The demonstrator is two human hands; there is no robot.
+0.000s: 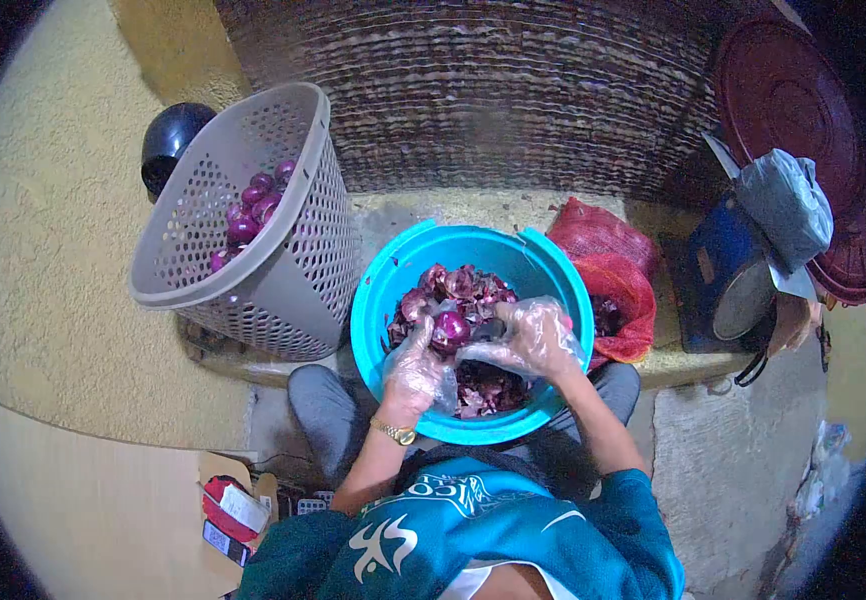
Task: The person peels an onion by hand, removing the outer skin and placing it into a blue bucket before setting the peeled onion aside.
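A turquoise basin (371,400) sits between my knees, holding red onions and loose papery skins (463,285). Over it, my left hand (415,375), in a clear plastic glove with a gold watch at the wrist, is closed on a shiny purple onion (450,330). My right hand (533,340), gloved likewise, curls just right of that onion, thumb reaching toward it. A small dark shape (490,328) shows between its fingers and the onion; I cannot tell what it is.
At the left stands a tall beige perforated basket (303,250) with several peeled onions inside. A black bowl (175,140) is behind it. Red mesh sacks (603,240) lie right of the basin. Further right are a blue container (713,250) and a dark red lid (788,110).
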